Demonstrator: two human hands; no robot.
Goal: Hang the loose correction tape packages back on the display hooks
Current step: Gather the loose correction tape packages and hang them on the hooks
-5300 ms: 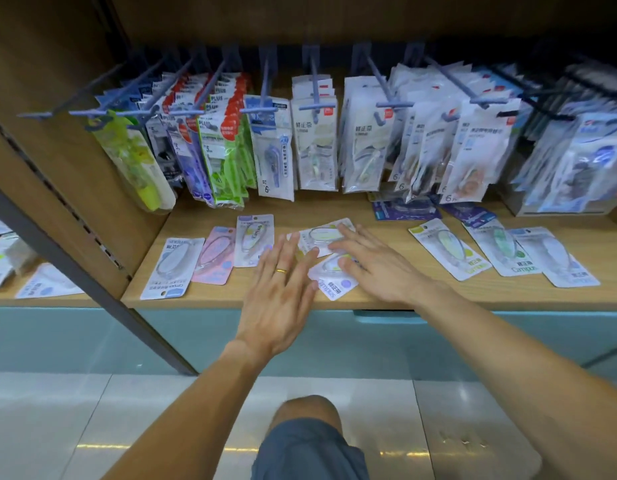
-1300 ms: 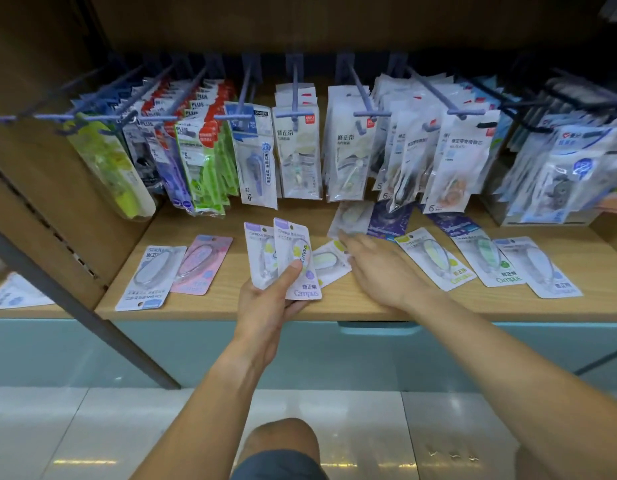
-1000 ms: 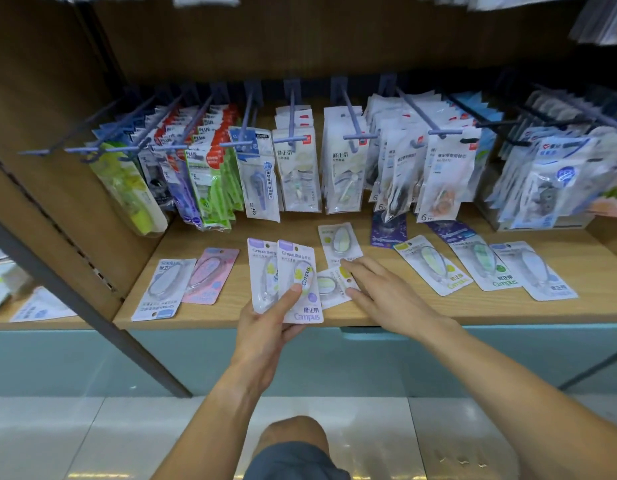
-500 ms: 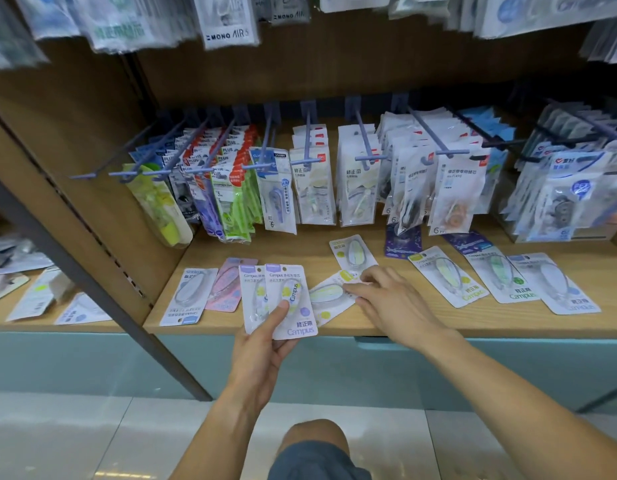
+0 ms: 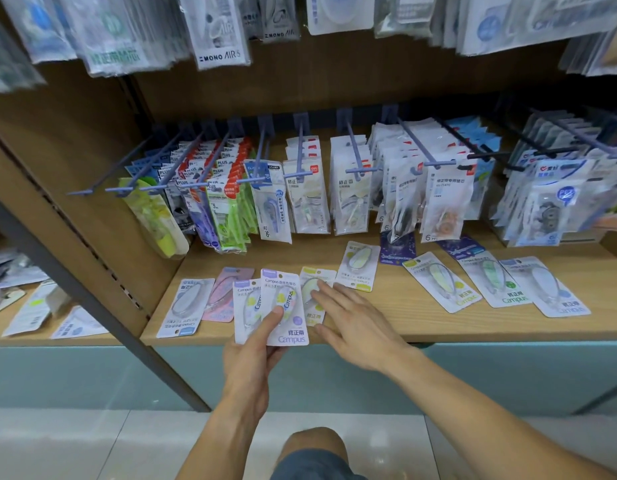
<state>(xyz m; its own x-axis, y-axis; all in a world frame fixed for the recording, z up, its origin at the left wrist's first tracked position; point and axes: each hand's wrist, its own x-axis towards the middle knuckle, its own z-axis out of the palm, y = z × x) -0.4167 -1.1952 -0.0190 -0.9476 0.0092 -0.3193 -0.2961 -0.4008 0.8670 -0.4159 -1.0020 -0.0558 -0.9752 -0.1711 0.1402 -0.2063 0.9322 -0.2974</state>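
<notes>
My left hand grips two white Campus correction tape packages fanned upright at the front edge of the wooden shelf, thumb across the front one. My right hand lies flat with straight fingers on a green-topped package lying on the shelf. More loose packages lie flat: a grey one and a pink one to the left, a yellow-green one behind, three more to the right. Blue display hooks stick out above the shelf.
Most hooks carry hanging packages; the leftmost hook looks bare. An upper row of packages hangs overhead. A grey slanted post stands left. Two dark purple cards lie under the hanging stock.
The view has tilted up, bringing the upper hanging row into sight. My right hand slid the green-topped package left, next to the two in my left hand.
</notes>
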